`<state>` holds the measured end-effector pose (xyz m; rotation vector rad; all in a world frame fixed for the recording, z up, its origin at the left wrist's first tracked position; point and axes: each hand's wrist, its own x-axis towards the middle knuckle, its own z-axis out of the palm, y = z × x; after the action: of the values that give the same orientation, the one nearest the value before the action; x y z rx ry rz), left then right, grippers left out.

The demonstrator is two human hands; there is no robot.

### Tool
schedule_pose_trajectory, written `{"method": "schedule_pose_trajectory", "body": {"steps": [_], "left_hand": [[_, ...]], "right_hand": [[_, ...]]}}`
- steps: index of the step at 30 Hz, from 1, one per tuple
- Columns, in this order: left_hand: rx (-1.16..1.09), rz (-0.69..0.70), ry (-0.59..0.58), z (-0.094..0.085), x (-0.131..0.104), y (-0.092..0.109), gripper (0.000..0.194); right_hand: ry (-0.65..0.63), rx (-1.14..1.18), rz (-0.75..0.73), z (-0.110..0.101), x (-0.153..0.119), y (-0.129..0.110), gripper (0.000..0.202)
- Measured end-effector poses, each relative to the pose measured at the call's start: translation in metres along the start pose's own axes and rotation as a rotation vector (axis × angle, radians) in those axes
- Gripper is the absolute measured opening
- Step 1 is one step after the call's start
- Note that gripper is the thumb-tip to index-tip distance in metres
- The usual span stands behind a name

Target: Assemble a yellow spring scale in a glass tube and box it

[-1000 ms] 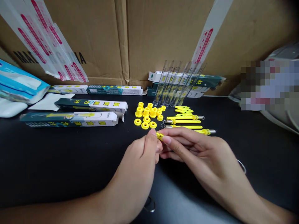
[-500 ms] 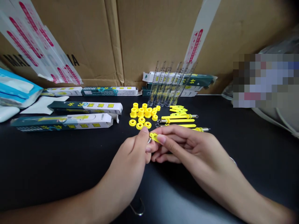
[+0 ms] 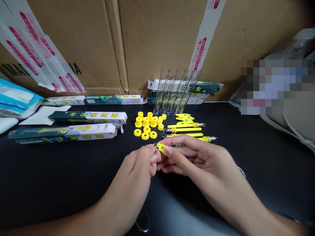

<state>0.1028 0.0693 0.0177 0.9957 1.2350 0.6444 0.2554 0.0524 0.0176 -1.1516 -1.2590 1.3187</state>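
Note:
My right hand (image 3: 197, 157) pinches a small flat yellow piece with holes (image 3: 161, 147) between thumb and fingers. Close against it, my left hand (image 3: 140, 164) is closed on a metal spring (image 3: 155, 147), whose looped end shows at the thumb, touching or nearly touching the yellow piece. Most of the spring is hidden by the fingers. Just beyond the hands lie yellow rods with springs (image 3: 184, 130), flat yellow pieces (image 3: 185, 117) and several yellow caps and rings (image 3: 146, 122).
Several clear tubes (image 3: 169, 95) stand upright behind the yellow parts. Printed boxes (image 3: 66, 132) lie at left and along the cardboard (image 3: 152, 42). A metal hook (image 3: 145, 226) lies near the front edge. A blue packet (image 3: 19, 98) is at far left.
The spring's looped end now shows above my left thumb, beside the yellow piece. The view has shifted slightly, and both hands stay close together.

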Motion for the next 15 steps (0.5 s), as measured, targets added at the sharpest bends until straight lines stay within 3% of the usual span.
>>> {"method": "schedule_pose_trajectory", "body": {"steps": [4,11,15], "left_hand": [[0.06,0.039,0.027,-0.0028,0.0025,-0.0061,0.029],[0.008,0.09,0.079,0.0034,-0.0012,-0.0024,0.046],[-0.013,0.148,0.079,0.0051,-0.0012,-0.0039,0.046]], "right_hand": [[-0.004,0.006,-0.004,0.0005,-0.0006,0.0004,0.017],[-0.023,0.064,0.012,0.0009,-0.0003,-0.0012,0.018],[-0.016,0.032,-0.003,-0.0008,-0.0003,-0.0016,0.018]]}}
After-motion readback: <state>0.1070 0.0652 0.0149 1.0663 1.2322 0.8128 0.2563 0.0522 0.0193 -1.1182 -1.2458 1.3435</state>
